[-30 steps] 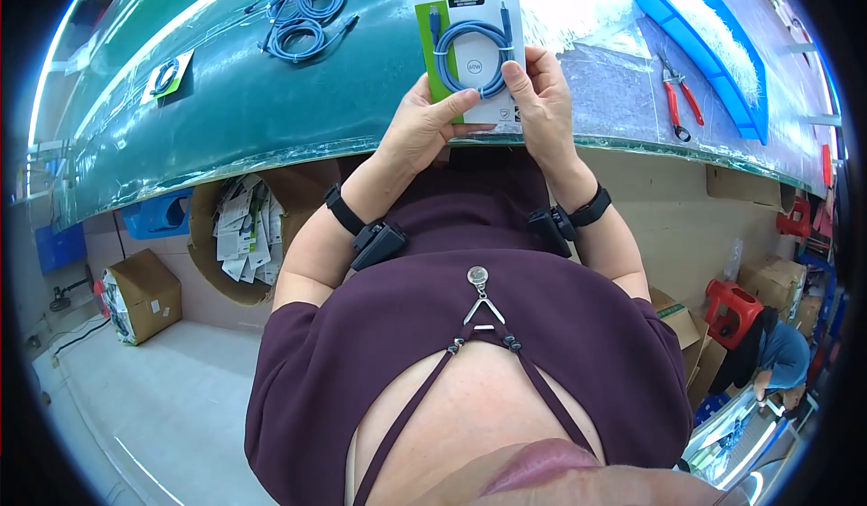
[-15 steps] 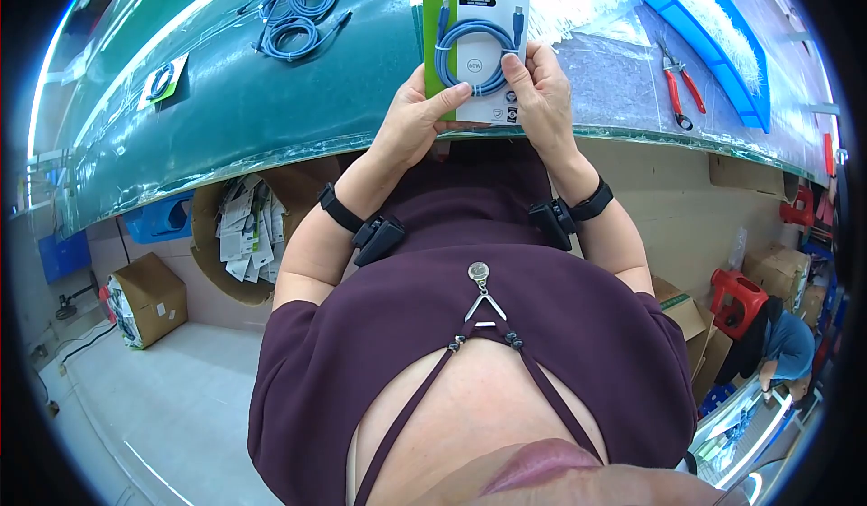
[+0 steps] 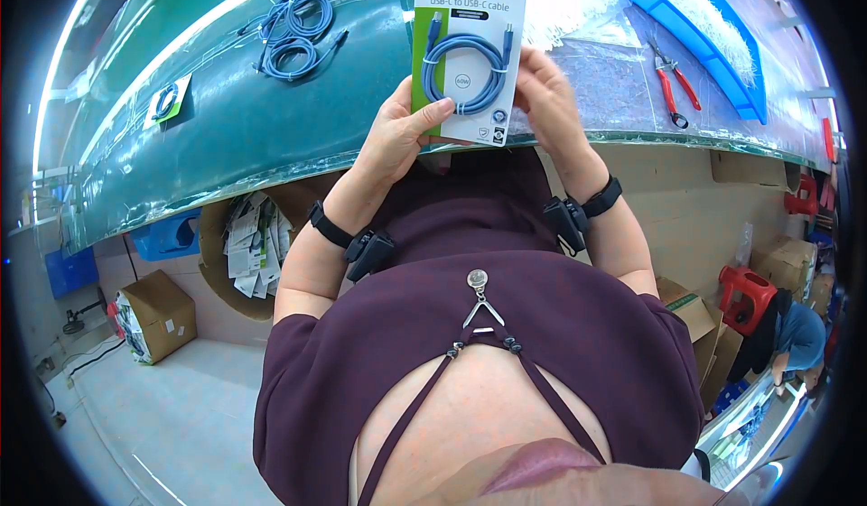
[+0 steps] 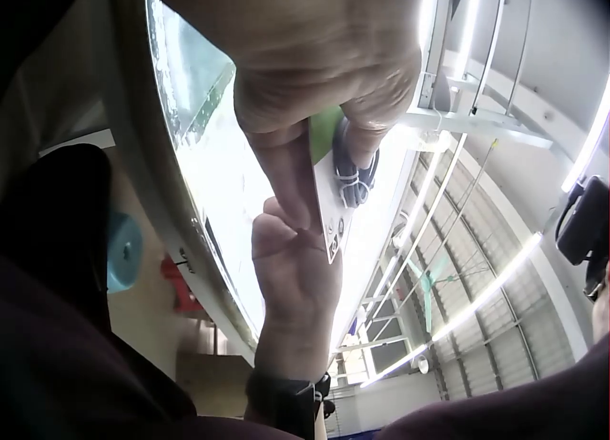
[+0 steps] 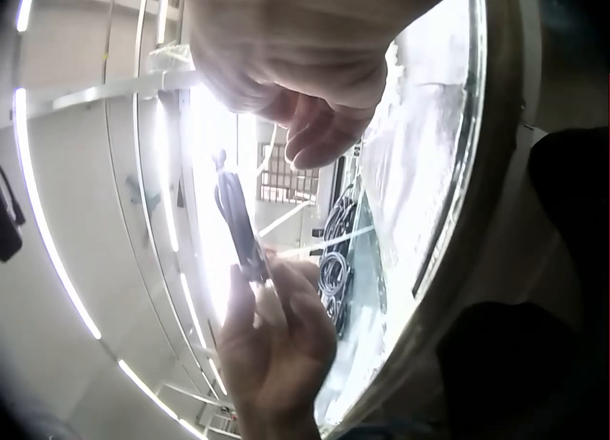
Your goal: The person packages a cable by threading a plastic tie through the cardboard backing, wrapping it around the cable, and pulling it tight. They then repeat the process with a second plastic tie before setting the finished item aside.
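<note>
A white and green package card (image 3: pixel 474 129) with a coiled blue cable (image 3: pixel 496 80) on its front stands up at the table's near edge. My left hand (image 3: pixel 390 140) grips its lower left part, thumb on the front near the coil and fingers behind. In the left wrist view the left hand (image 4: pixel 324 69) pinches the card (image 4: pixel 329 200) beside the cable (image 4: pixel 356 179). Just off the card's right edge is my right hand (image 3: pixel 553 107). The right wrist view shows the right hand (image 5: pixel 295 64) loosely curled, apart from the cable (image 5: pixel 238 216), with nothing visible in its fingers.
Coiled blue cables (image 3: pixel 293 57) lie at the table's back left, with a small packaged cable (image 3: pixel 166 102) farther left. Red-handled cutters (image 3: pixel 675 86) and a blue tray (image 3: pixel 750 100) of white strands are on the right. Below the table stands a carton (image 3: pixel 213 253) of cards.
My right hand has let go of the card's right edge and moved slightly away. The card has come a little lower and to the left, tilting slightly, still in my left hand.
</note>
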A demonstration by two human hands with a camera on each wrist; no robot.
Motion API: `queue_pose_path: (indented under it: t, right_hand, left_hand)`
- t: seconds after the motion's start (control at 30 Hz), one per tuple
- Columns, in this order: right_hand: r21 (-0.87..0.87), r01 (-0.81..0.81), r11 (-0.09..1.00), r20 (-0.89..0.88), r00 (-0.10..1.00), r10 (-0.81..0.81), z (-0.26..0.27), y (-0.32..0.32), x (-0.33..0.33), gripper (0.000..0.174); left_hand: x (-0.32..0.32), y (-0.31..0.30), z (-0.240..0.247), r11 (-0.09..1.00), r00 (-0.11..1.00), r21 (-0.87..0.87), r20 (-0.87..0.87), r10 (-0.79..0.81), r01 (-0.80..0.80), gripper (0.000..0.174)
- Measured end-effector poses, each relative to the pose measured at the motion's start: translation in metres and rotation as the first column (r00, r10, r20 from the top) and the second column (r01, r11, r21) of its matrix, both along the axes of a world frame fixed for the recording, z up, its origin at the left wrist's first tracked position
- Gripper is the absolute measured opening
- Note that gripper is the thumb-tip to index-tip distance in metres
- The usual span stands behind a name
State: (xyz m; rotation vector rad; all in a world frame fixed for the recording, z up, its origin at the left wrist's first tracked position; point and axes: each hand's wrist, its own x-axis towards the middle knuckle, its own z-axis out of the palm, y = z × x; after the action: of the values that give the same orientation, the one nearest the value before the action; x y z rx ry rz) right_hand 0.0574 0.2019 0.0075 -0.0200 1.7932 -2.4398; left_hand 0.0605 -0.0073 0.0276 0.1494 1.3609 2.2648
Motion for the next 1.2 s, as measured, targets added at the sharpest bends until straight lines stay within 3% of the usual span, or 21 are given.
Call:
queue_pose_path:
  t: [0.03, 0.13, 0.17, 0.27, 0.43, 0.5, 0.67, 0.77, 0.8, 0.83, 0.87, 0.9, 1.0, 1.2]
  right_hand:
    - [-0.002, 0.001, 1.000, -0.001, 1.000, -0.001, 0.003, 0.001, 0.000, 0.036]
    - [-0.309, -0.172, 0.935, -0.022, 0.984, 0.174, 0.020, 0.010, -0.003, 0.038]
    - [-0.311, -0.170, 0.935, -0.026, 0.985, 0.171, 0.023, 0.006, -0.002, 0.038]
    - [-0.131, -0.032, 0.991, 0.000, 0.999, 0.033, 0.032, -0.012, 0.011, 0.038]
    - [-0.079, -0.011, 0.997, -0.088, 0.996, 0.005, 0.017, -0.011, 0.006, 0.035]
    - [0.029, 0.005, 1.000, -0.101, 0.995, -0.002, 0.016, -0.010, 0.006, 0.032]
    - [0.229, 0.014, 0.973, -0.121, 0.993, 0.015, 0.015, -0.010, 0.003, 0.029]
    - [0.097, 0.003, 0.995, -0.064, 0.998, 0.003, 0.016, -0.011, 0.001, 0.029]
    - [0.031, 0.002, 1.000, -0.037, 0.999, -0.001, 0.016, -0.011, 0.001, 0.029]
    - [0.033, 0.000, 0.999, -0.040, 0.999, 0.001, 0.017, -0.011, 0.000, 0.029]
    - [0.029, 0.005, 1.000, -0.035, 0.999, -0.004, 0.017, -0.011, -0.001, 0.028]
    - [0.021, 0.011, 1.000, -0.028, 1.000, -0.010, 0.016, -0.012, 0.000, 0.028]
    - [0.009, 0.016, 1.000, -0.024, 1.000, -0.016, 0.008, -0.020, 0.001, 0.028]
    - [0.060, 0.114, 0.992, -0.066, 0.992, -0.110, -0.013, -0.029, -0.001, 0.034]
  left_hand:
    - [0.000, -0.001, -0.001, 1.000, 1.000, -0.006, 0.001, 0.011, -0.011, 0.040]
    - [0.001, -0.002, -0.006, 1.000, 1.000, -0.012, 0.002, 0.011, -0.011, 0.041]
    - [0.000, -0.001, -0.008, 1.000, 1.000, -0.006, 0.001, 0.005, -0.005, 0.041]
    - [0.001, 0.003, -0.007, 1.000, 1.000, -0.002, 0.002, -0.004, 0.004, 0.043]
    - [0.001, 0.002, -0.010, 0.996, 0.998, -0.087, -0.067, -0.014, 0.008, 0.047]
    - [0.001, 0.001, -0.011, 0.992, 0.994, -0.127, -0.109, -0.021, 0.007, 0.048]
    - [0.000, 0.000, -0.007, 0.996, 1.000, -0.093, -0.028, -0.003, 0.001, 0.051]
    - [-0.003, -0.006, -0.002, 0.991, 1.000, -0.134, -0.018, -0.013, 0.010, 0.053]
    - [-0.004, -0.008, 0.001, 0.910, 0.931, -0.359, -0.359, 0.071, -0.208, 0.052]
    - [-0.006, -0.009, 0.005, 0.749, 0.746, -0.468, -0.665, 0.050, -0.468, 0.051]
    - [-0.007, -0.009, 0.010, 0.541, 0.482, -0.441, -0.873, -0.073, -0.716, 0.051]
    - [-0.005, -0.005, 0.014, 0.539, 0.482, -0.442, -0.873, -0.074, -0.717, 0.051]
    - [0.011, 0.016, 0.020, 0.434, 0.250, -0.444, -0.866, -0.434, -0.784, 0.048]
    - [0.001, 0.025, -0.014, 0.404, 0.170, -0.382, -0.867, -0.468, -0.831, 0.028]
